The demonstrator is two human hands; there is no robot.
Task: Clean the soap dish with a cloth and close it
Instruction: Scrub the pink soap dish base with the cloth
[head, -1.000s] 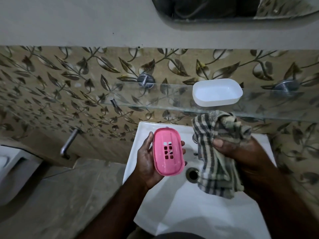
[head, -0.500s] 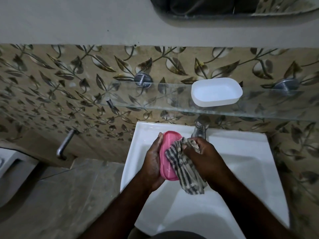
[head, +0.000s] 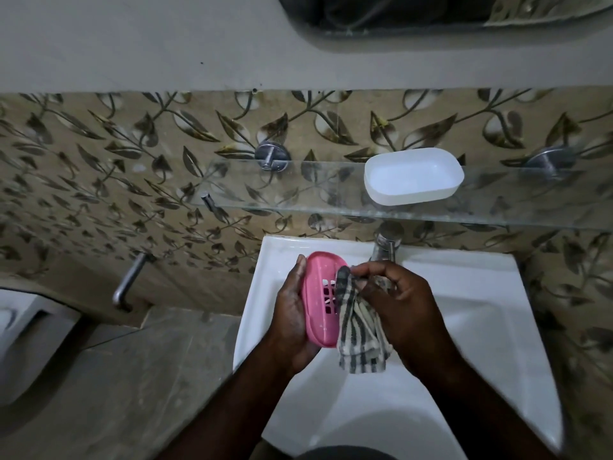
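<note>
Cloth (head: pixel 360 336) has shifted right since 0.5 s ago; tray slots now partly exposed. White basin (head: pixel 481 310) below leaf-tiled wall, tap (head: pixel 386 242) at its back edge. Left hand (head: pixel 292 313) clamps pink tray (head: pixel 320 293) over the basin, thumb along its left rim. Right hand (head: pixel 404 303) pinches cloth against tray's right edge. White dish (head: pixel 413 175) open side up on glass shelf (head: pixel 298 190), near the front edge
</note>
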